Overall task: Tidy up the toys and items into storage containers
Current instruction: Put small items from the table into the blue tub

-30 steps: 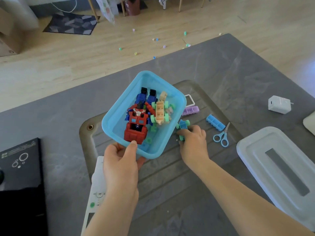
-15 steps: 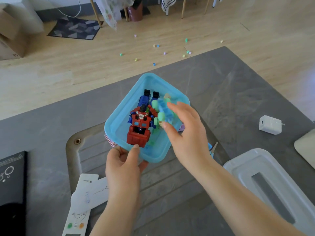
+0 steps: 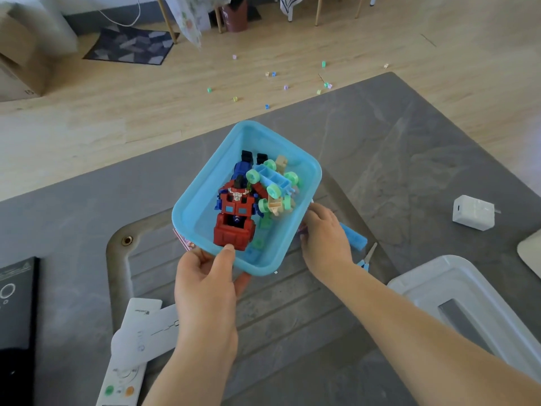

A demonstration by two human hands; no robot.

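Observation:
A light blue tray (image 3: 292, 153) is lifted a little above the grey table, tilted. My left hand (image 3: 205, 276) grips its near rim, thumb inside. In the tray lie a red and blue robot toy (image 3: 234, 218), a blue block car with green wheels (image 3: 272, 180) and several pastel bricks. My right hand (image 3: 325, 232) rests on the table against the tray's right edge. Its fingers curl around a small purple brick (image 3: 302, 230), of which only a sliver shows. A blue brick (image 3: 355, 237) and small scissors (image 3: 367, 256) lie just right of that hand.
A white lidded box (image 3: 468, 306) stands at the near right, a white charger (image 3: 472, 212) beyond it. A white remote (image 3: 123, 373) and paper lie near left, a black box (image 3: 14, 303) at the far left. Several small pastel pieces (image 3: 268, 106) are scattered on the wooden floor.
My right hand carried the blue block car from the table into the tray, let it go, then dropped back to the table at the tray's right edge. The left hand kept holding the tray.

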